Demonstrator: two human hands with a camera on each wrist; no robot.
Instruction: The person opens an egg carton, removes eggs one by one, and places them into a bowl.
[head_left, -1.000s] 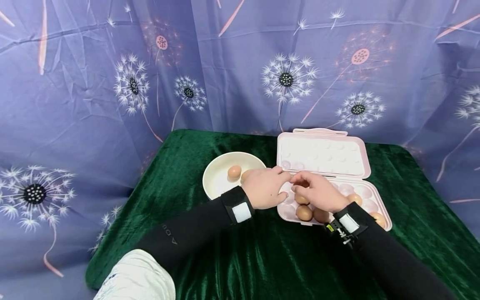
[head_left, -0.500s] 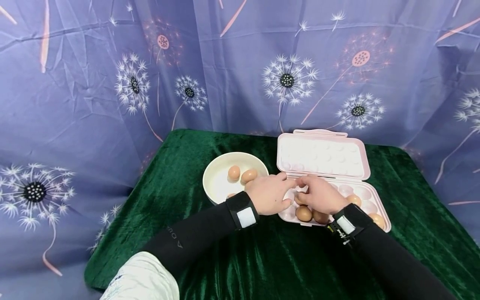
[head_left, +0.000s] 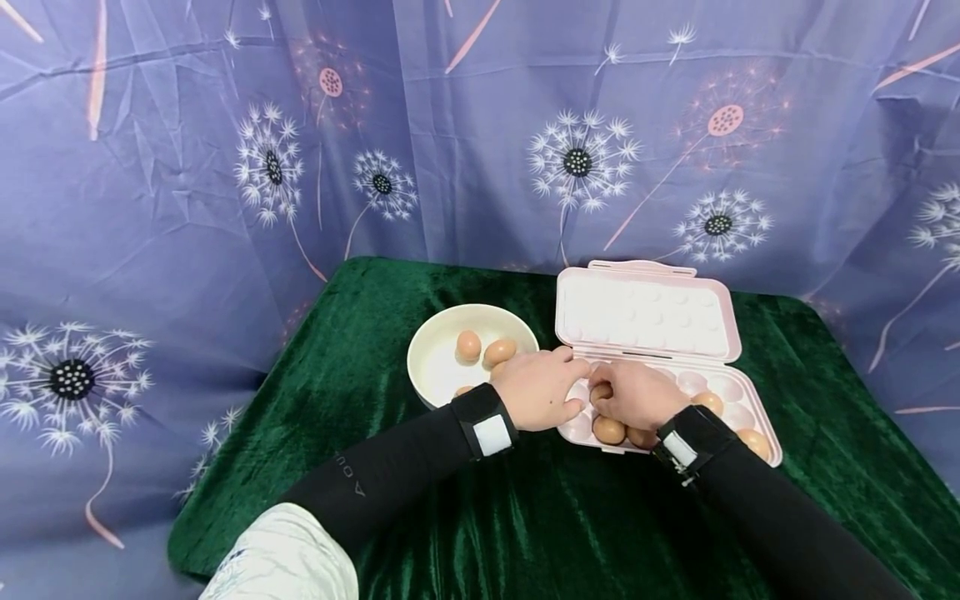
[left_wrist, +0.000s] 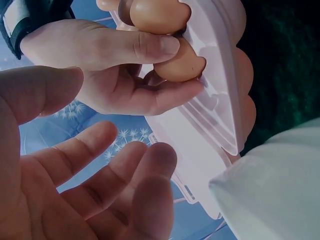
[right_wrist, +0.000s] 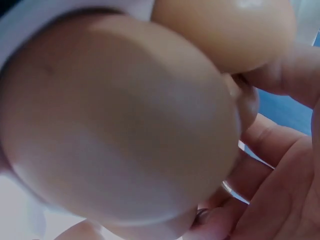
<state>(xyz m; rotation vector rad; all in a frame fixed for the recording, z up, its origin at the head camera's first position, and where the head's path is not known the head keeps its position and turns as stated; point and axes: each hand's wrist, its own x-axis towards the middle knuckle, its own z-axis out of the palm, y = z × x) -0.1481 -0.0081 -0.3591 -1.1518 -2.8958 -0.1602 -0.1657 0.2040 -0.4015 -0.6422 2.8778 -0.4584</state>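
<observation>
In the head view my right hand [head_left: 637, 393] is over the left part of a pink egg carton [head_left: 741, 417]. Its thumb and forefinger pinch a brown egg [left_wrist: 181, 62] seated in the carton, as the left wrist view shows. Another egg [head_left: 609, 430] sits just in front of it, and a large one [right_wrist: 120, 120] fills the right wrist view. My left hand [head_left: 538, 390] hovers between bowl and carton with fingers spread and loosely bent, holding nothing; its fingertips come close to the right hand. The cream bowl [head_left: 429, 373] holds several brown eggs [head_left: 468, 345], partly hidden by the left arm.
The carton's lid [head_left: 648, 312] stands raised at the back, toward the patterned curtain [head_left: 480, 167]. More eggs [head_left: 753, 443] sit at the carton's right side, among bare cups. Dark green velvet [head_left: 360, 350] covers the table.
My right hand has come down and slightly toward me, closing thumb and forefinger on the egg. The left hand shifted a little toward me, baring an egg in the bowl, then held still.
</observation>
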